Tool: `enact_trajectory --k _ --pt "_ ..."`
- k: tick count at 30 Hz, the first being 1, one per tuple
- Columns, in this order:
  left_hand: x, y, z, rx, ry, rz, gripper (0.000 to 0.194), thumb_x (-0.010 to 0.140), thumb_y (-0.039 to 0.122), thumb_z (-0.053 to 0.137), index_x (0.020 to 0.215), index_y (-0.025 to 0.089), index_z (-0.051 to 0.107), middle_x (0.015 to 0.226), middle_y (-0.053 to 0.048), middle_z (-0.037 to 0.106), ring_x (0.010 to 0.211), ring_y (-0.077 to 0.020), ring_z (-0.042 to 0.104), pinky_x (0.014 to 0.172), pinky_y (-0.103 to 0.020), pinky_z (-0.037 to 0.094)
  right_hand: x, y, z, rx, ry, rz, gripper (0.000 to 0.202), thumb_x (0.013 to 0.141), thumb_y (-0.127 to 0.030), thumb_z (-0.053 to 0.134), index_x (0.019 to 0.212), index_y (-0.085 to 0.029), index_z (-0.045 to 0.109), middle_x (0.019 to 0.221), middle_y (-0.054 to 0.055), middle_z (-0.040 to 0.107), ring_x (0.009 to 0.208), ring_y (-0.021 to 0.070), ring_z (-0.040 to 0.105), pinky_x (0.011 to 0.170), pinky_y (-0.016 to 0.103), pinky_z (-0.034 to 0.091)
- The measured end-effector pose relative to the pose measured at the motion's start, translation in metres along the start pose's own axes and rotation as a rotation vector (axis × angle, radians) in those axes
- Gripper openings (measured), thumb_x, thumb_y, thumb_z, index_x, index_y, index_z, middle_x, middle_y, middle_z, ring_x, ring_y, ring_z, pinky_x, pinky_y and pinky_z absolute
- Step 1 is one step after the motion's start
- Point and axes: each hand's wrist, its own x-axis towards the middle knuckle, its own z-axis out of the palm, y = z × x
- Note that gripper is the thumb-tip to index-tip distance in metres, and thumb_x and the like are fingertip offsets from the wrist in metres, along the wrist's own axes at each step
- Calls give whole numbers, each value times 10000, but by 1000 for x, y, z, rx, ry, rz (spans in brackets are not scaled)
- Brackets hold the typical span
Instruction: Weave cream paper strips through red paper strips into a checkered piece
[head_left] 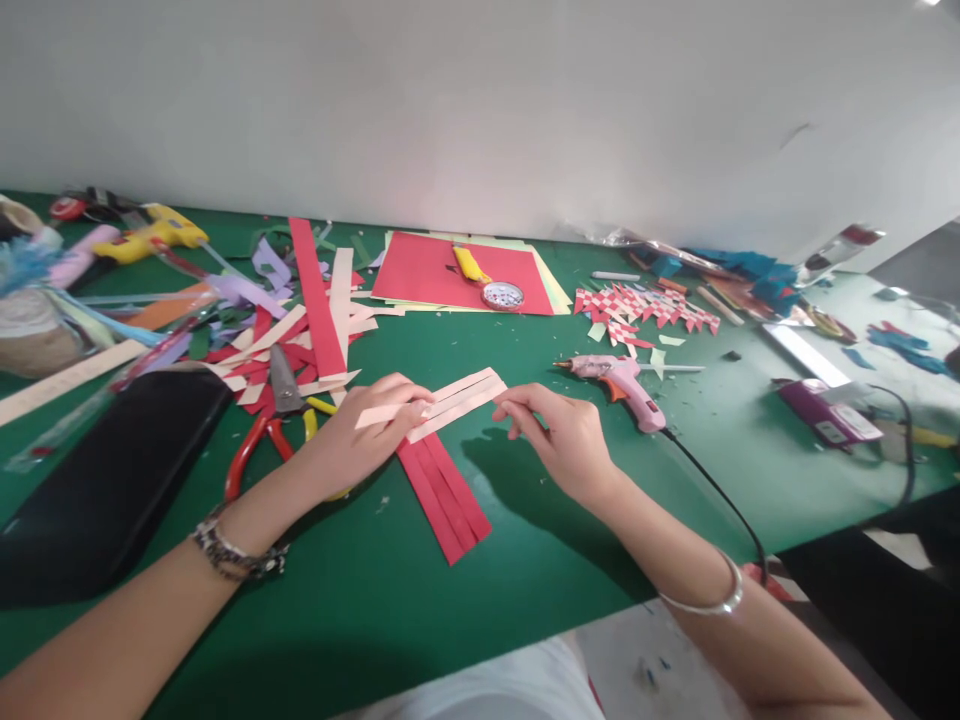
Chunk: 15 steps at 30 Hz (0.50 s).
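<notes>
My left hand [379, 430] is closed on a pale, peach-coloured paper strip piece [465, 398], slit lengthwise into narrow bands, with its thumb on top. Under its left part, a red paper piece [448, 500], also slit into bands, slants down toward me, so the two cross at the left fingers. At the right end of the pale strips, my right hand [559, 440] has its thumb and forefinger pinched together on the edge. Partly behind my left wrist lie shears with red and yellow handles [274, 440].
A pink glue gun [622, 385] with a black cord lies right of my hands. Behind are red sheets [420, 270], a yellow cutter [470, 264], a round dish [502, 296] and checkered woven paper [645, 308]. Left are paper scraps [315, 300] and a black case [112, 480].
</notes>
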Motion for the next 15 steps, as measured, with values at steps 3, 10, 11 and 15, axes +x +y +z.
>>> enact_trajectory --k 3,10,11,15 --pt "1 0 -1 1 9 16 398 932 453 310 973 212 625 1028 -36 634 901 -210 585 795 -310 422 0 -3 2 327 -71 240 136 851 -235 565 734 -166 581 637 -10 664 465 65 588 497 175 463" --pt "2 -1 -2 0 16 21 389 930 441 319 923 216 635 962 -23 639 861 -196 579 771 -284 423 -1 -9 11 1197 -364 641 294 738 -424 704 684 -148 618 558 -11 672 382 54 555 403 157 454" --pt "2 -2 -2 -3 15 22 383 927 444 325 916 218 634 960 -22 640 864 -198 579 771 -283 425 -1 -10 11 1259 -385 643 274 747 -408 703 700 -148 633 578 -9 685 396 51 567 418 151 464" --pt "2 -3 -3 16 14 1 367 919 457 335 915 230 624 967 -16 639 882 -198 580 770 -284 435 -1 -10 9 1365 -410 599 164 806 -316 670 791 -153 674 680 -1 724 480 43 615 497 139 501"
